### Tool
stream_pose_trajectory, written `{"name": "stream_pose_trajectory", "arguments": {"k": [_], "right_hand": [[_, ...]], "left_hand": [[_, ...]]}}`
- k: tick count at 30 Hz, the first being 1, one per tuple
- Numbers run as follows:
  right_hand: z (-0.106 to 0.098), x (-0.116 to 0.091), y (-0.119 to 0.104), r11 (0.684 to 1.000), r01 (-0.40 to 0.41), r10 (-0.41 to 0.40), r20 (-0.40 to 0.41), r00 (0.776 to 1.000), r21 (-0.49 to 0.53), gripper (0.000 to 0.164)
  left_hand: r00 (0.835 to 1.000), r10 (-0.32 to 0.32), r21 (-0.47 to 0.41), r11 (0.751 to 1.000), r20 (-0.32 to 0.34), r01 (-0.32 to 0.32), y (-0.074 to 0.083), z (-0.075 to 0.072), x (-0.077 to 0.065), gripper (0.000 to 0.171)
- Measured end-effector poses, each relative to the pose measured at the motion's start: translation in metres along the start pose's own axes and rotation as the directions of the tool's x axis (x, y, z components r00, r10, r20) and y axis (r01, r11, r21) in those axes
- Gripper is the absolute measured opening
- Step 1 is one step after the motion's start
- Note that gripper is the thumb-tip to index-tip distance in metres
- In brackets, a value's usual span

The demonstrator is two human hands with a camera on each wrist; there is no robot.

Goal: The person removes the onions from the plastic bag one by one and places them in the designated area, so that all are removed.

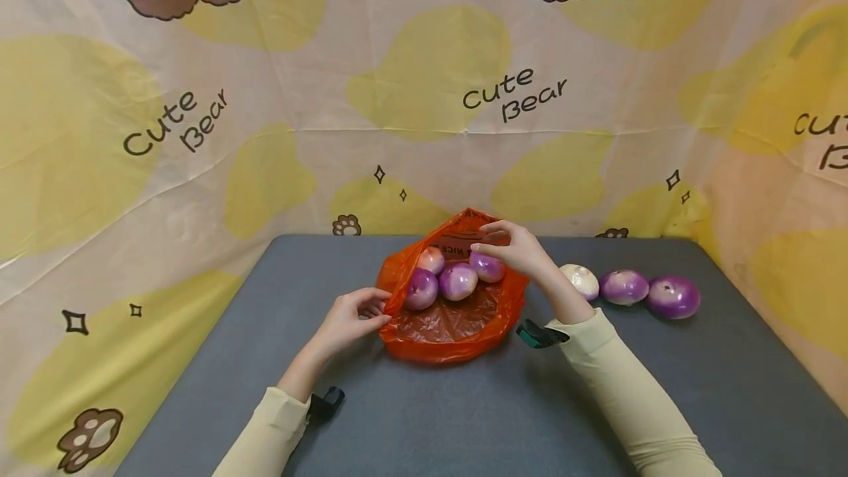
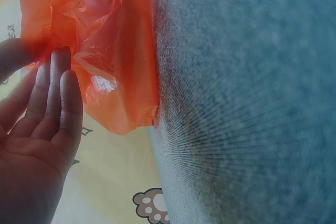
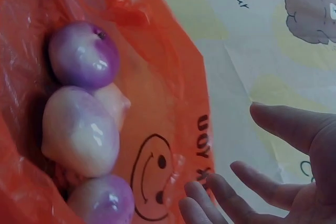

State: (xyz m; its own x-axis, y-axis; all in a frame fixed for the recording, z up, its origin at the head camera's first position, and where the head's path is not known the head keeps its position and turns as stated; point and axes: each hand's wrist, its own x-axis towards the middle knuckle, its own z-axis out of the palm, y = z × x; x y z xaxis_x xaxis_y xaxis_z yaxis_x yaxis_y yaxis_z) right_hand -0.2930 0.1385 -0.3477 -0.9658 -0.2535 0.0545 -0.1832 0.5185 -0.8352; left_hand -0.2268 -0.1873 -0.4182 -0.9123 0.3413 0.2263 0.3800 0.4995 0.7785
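Note:
An orange-red plastic bag (image 1: 440,352) lies with its mouth open toward me and several purple-and-white onions (image 1: 458,282) inside. My left hand (image 1: 351,315) pinches the left rim of the bag between thumb and fingers. In the left wrist view, the fingertips press against the thin plastic (image 2: 118,61). Over the bag's back right part is my right hand (image 1: 520,249), fingers apart and nothing held. It overlaps the onion on the right (image 1: 486,268) in the head view. The right wrist view shows the onions (image 3: 81,129) grouped against the bag's printed inner wall (image 3: 157,166).
To the right of the bag, a whitish onion (image 1: 579,282) and two purple onions (image 1: 624,287) sit in a row on the grey table (image 1: 424,418). The right forearm passes in front of the whitish one. A printed cloth (image 1: 424,79) hangs behind the table's far edge.

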Motion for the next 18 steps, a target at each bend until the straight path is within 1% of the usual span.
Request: {"name": "stream_pose_trajectory", "arguments": {"k": [3,7,10,13,17,18], "right_hand": [[0.007,0.008,0.0,1.0,-0.006,0.006,0.011,1.0,0.004,0.057],[0.015,0.017,0.003,0.999,-0.035,0.035,0.022,0.999,0.027,0.058],[0.021,0.023,0.007,0.997,-0.06,0.058,0.026,0.998,0.049,0.056],[0.027,0.028,0.011,0.997,-0.071,0.07,0.017,0.997,0.041,0.055],[0.033,0.03,0.014,0.996,-0.088,0.088,-0.002,0.996,0.001,0.054],[0.034,0.03,0.015,0.996,-0.092,0.092,-0.004,0.996,-0.004,0.053]], "left_hand": [[1.0,-0.023,-0.003,1.0,-0.008,0.023,-0.012,0.002,0.002,0.029],[1.0,-0.03,0.015,0.999,0.003,0.03,0.006,-0.001,0.0,0.029],[1.0,-0.011,0.017,1.0,0.018,0.011,0.017,-0.003,-0.002,0.029],[1.0,-0.019,0.024,1.0,0.017,0.019,0.009,-0.002,-0.001,0.029],[1.0,-0.026,0.031,0.999,0.004,0.026,-0.009,0.003,0.002,0.03],[1.0,-0.025,0.028,0.999,0.002,0.024,-0.011,0.003,0.002,0.03]]}}
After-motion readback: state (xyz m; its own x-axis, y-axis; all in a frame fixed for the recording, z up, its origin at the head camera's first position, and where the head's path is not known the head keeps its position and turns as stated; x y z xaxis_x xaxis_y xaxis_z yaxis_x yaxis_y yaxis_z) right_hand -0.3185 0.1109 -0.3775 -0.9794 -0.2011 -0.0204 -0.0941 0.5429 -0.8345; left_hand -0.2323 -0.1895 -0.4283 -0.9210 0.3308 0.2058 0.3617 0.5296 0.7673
